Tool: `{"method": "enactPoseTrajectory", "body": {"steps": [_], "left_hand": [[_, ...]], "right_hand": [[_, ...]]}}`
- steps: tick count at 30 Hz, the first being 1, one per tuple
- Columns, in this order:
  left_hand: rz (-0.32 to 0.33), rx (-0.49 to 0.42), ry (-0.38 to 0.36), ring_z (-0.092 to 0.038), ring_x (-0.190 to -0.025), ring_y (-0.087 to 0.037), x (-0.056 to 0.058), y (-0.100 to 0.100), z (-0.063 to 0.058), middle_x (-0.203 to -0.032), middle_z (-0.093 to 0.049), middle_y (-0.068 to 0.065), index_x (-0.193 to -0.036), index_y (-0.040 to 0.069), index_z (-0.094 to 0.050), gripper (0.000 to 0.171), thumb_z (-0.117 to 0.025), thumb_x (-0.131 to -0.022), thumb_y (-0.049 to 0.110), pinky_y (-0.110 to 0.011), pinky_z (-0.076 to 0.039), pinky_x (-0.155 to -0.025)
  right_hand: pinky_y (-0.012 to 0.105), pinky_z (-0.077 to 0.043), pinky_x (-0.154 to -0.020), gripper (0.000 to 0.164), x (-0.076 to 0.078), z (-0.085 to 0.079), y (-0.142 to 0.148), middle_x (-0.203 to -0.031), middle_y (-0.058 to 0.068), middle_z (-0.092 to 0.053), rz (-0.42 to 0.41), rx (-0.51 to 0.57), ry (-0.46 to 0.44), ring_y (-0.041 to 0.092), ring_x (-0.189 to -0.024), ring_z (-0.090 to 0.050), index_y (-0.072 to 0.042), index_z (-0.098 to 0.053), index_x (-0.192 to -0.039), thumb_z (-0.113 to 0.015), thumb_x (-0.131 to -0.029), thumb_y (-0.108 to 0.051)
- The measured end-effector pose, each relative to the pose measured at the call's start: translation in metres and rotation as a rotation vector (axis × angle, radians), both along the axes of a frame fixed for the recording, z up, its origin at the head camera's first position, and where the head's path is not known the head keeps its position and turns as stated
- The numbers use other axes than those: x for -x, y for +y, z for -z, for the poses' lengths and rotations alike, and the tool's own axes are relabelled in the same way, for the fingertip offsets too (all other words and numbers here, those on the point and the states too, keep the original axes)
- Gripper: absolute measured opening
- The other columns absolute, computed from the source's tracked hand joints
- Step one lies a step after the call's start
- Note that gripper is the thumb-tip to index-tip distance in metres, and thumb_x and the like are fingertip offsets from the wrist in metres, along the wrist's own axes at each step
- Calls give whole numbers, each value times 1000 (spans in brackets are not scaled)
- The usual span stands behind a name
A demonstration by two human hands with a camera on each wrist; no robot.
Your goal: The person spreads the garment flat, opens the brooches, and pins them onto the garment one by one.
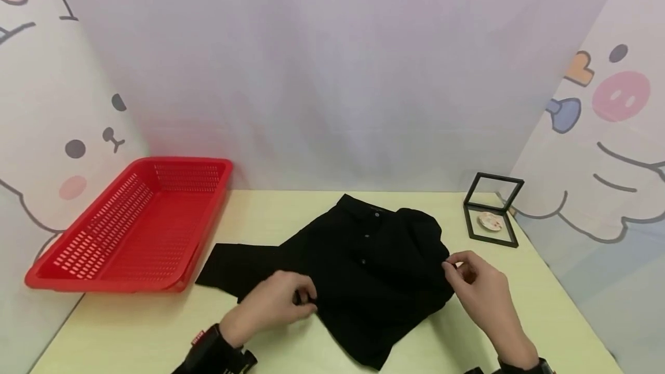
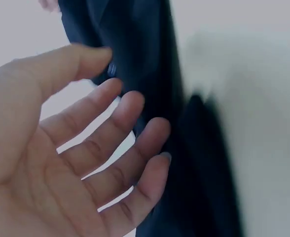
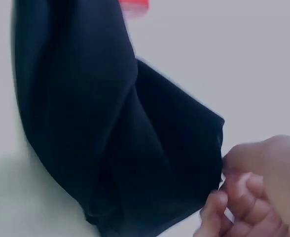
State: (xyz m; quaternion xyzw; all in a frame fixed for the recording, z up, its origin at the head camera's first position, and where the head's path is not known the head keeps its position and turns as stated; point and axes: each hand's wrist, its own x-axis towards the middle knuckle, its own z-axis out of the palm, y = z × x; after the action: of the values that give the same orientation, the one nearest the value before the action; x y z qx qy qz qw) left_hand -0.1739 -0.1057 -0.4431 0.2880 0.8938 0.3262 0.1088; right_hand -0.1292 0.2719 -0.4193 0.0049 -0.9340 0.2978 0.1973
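A black shirt with a buttoned placket lies on the table, one sleeve stretched out to the left. My right hand pinches the fabric at the shirt's right side between thumb and fingers. The right wrist view shows that pinch on the edge of a black sleeve end. Close to the shirt's lower left edge is my left hand. In the left wrist view its fingers are loosely bent and apart from the thumb, with nothing held between them.
A red plastic basket stands at the left of the pale yellow table. At the back right is a small black hinged frame with a pale, patterned round piece in its lower part. Curtain-like walls enclose the table.
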Motion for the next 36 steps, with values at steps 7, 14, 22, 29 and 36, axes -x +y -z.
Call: {"method": "enactPoseTrajectory", "body": {"steps": [7, 14, 22, 29, 36], "left_hand": [[117, 126, -95, -54, -80, 2, -25, 36, 9, -94, -62, 16, -106, 26, -71, 25, -83, -87, 37, -23, -48, -70], [240, 200, -45, -53, -82, 3, -35, 65, 20, -102, -61, 15, -117, 25, -66, 31, -81, -90, 31, -21, -49, -73], [252, 188, 121, -49, -70, 5, -41, 64, 20, -86, -57, 17, -92, 26, -75, 11, -72, -95, 16, -16, -43, -64], [110, 72, 258, -43, -65, 2, -33, 36, -13, -88, -60, 11, -91, 24, -70, 13, -70, -86, 12, -15, -40, -57], [-26, -3, 461, -46, -65, 1, -26, 7, -52, -92, -59, 15, -87, 25, -67, 17, -72, -81, 10, -15, -41, -58]], "right_hand": [[22, -48, -60, 11, -7, 12, -4, -87, -11, -59, -169, 17, 31, 3, -75, -53, -21, -73, -97, -80, -91, -15], [23, -50, -60, 33, -10, 25, -3, -110, -5, -67, -277, -69, 92, 3, -82, -57, -17, -75, -100, -83, -79, 6], [21, -48, -56, 35, -6, 24, -2, -93, -11, -68, -292, -113, 132, -5, -75, -53, -18, -74, -94, -81, -76, 12], [16, -45, -57, 35, -2, 12, 7, -85, -10, -68, -273, -144, 229, -2, -75, -58, -14, -74, -94, -83, -73, 13], [11, -45, -61, 38, -2, 0, 12, -84, -12, -69, -265, -152, 302, -2, -74, -59, -14, -75, -94, -84, -72, 15]]}}
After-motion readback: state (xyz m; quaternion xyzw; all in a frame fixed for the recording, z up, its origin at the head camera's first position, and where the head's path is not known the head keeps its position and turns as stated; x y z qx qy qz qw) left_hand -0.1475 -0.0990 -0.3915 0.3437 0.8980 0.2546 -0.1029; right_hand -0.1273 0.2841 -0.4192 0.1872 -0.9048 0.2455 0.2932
